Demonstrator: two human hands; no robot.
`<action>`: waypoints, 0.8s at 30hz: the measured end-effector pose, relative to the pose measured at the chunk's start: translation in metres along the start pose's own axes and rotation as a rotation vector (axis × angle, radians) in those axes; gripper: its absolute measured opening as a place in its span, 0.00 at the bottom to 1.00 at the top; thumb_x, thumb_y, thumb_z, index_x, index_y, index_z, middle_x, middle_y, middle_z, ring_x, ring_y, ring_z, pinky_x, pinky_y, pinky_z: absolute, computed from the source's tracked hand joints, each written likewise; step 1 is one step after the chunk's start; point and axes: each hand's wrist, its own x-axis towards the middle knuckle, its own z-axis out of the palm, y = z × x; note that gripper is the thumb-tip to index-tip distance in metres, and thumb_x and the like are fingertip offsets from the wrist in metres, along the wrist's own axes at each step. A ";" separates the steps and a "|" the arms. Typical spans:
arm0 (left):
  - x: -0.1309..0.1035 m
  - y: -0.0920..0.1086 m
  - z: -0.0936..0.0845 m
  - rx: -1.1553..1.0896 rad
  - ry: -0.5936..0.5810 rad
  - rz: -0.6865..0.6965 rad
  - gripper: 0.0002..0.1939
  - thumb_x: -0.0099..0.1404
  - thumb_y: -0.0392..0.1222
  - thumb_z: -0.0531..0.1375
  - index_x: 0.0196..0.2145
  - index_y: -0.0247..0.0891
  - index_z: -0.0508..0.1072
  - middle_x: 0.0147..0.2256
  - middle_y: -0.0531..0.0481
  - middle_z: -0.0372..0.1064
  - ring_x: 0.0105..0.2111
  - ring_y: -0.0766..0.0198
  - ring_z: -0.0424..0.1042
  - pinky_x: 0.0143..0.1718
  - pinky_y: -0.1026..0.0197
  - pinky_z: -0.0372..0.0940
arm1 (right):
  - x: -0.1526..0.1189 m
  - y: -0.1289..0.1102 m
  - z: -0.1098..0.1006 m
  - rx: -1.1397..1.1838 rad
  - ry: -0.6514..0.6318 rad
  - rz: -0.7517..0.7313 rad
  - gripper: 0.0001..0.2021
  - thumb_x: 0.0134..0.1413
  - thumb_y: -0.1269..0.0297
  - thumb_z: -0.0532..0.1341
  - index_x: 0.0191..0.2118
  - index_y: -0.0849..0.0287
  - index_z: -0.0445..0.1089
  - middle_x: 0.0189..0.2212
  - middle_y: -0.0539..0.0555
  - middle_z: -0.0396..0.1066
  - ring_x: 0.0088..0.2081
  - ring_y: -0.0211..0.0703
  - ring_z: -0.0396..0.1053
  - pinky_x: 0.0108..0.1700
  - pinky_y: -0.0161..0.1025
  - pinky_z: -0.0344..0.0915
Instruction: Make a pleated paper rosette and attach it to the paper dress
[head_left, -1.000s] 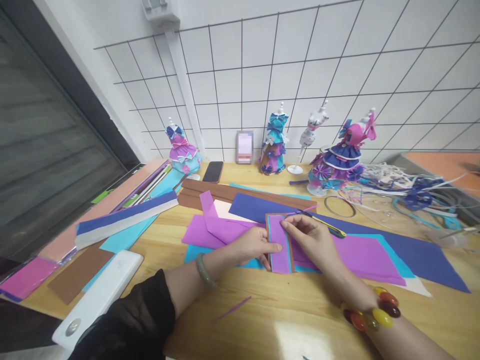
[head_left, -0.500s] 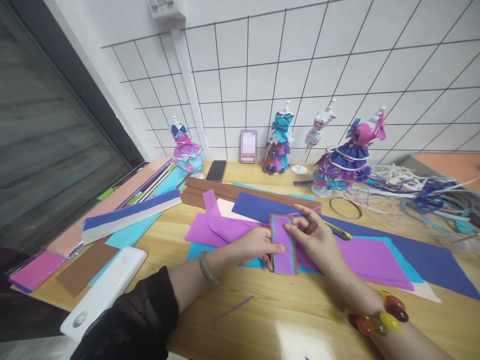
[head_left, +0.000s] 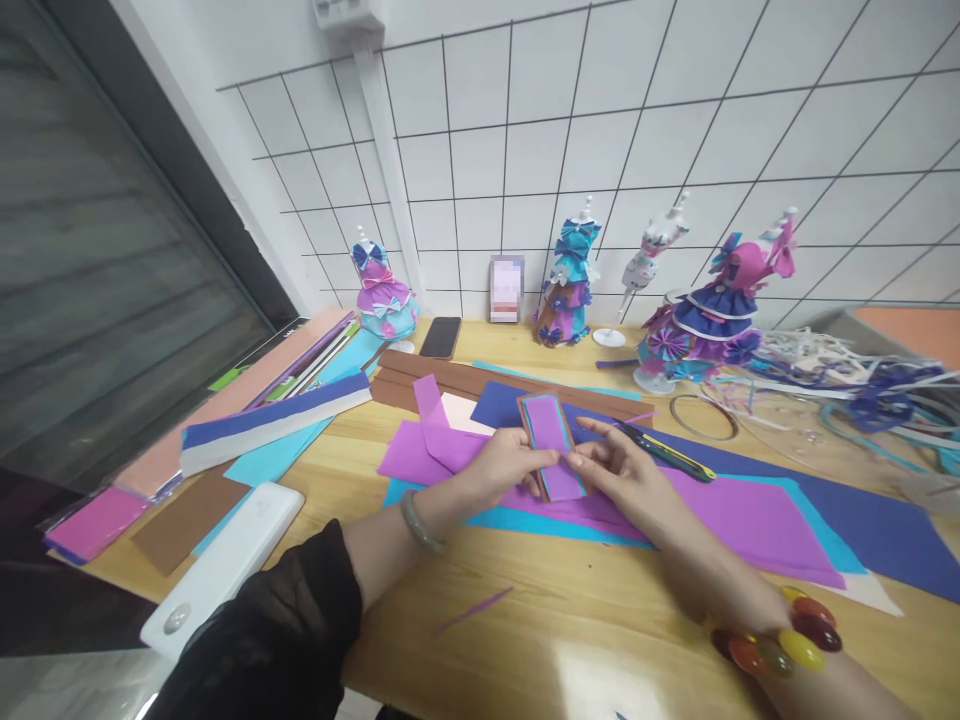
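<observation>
A small rectangle of layered paper, purple on top with blue and brown edges, is held up over the sheets between both hands. My left hand pinches its left side, the thumb lying across the purple face. From the other side my right hand grips the right edge between thumb and fingers. Just behind the right hand lies a black and yellow utility knife; whether any finger touches it I cannot tell. Beneath the hands spread purple sheets, a dark blue sheet and light blue sheets.
Small dress forms in paper dresses stand along the tiled wall. A phone lies flat near an upright screen. At left is a long white device; ribbons pile up at right. A purple scrap lies in front.
Both hands have raised and tilted the layered paper, its top leaning left. My right thumb has slid down its edge. More of the utility knife shows, and the whole view has shifted slightly.
</observation>
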 end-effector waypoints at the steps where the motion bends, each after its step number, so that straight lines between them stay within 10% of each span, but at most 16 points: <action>1: 0.001 0.001 -0.001 0.010 0.052 0.018 0.14 0.50 0.44 0.60 0.30 0.29 0.69 0.19 0.51 0.66 0.14 0.72 0.63 0.15 0.69 0.56 | -0.001 0.001 0.001 -0.008 -0.035 0.028 0.31 0.42 0.56 0.64 0.51 0.57 0.53 0.23 0.46 0.65 0.22 0.34 0.64 0.23 0.33 0.59; 20: 0.009 -0.008 -0.010 -0.263 0.060 0.039 0.17 0.46 0.40 0.64 0.35 0.30 0.71 0.31 0.44 0.71 0.29 0.64 0.70 0.32 0.62 0.63 | -0.007 0.000 -0.001 0.017 -0.311 0.036 0.43 0.42 0.60 0.65 0.61 0.53 0.40 0.23 0.45 0.63 0.24 0.34 0.63 0.26 0.33 0.59; 24: 0.011 -0.009 -0.013 -0.314 0.001 0.028 0.16 0.46 0.41 0.64 0.33 0.30 0.70 0.28 0.45 0.70 0.27 0.65 0.69 0.30 0.61 0.63 | -0.008 0.002 -0.005 -0.097 -0.361 0.045 0.33 0.45 0.60 0.62 0.58 0.55 0.50 0.23 0.47 0.64 0.25 0.35 0.63 0.27 0.34 0.61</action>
